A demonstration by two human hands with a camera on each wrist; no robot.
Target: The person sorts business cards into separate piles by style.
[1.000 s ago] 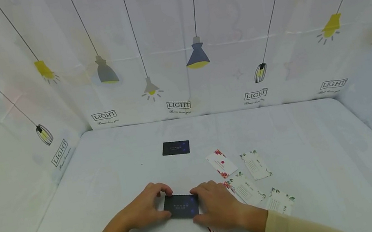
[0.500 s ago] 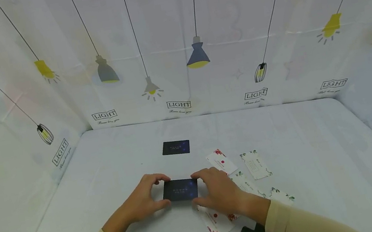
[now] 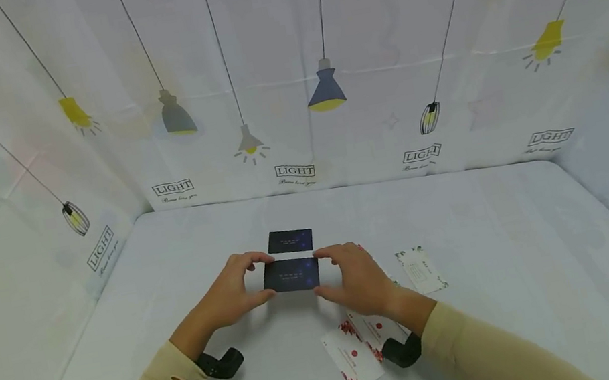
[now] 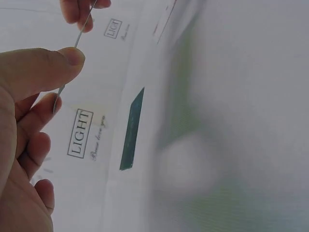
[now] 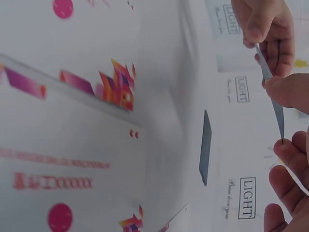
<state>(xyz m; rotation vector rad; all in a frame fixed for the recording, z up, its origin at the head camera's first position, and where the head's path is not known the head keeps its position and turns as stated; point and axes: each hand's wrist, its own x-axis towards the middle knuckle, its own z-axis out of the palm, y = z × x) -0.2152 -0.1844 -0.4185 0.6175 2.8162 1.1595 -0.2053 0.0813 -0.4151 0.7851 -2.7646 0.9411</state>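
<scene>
Between my left hand (image 3: 237,292) and right hand (image 3: 357,278), each grip closed thumb-to-finger across one short end, I hold a thin dark-blue rectangular card (image 3: 292,275), long axis crosswise, just nearer than a matching card (image 3: 290,241) on the white desk (image 3: 503,243).

Your head camera looks down and forward over the table (image 3: 196,236) — your sideways-rolled wrist cameras sit nearer, both facing the backdrop (image 3: 265,34) past the held card (image 3: 292,276).
</scene>
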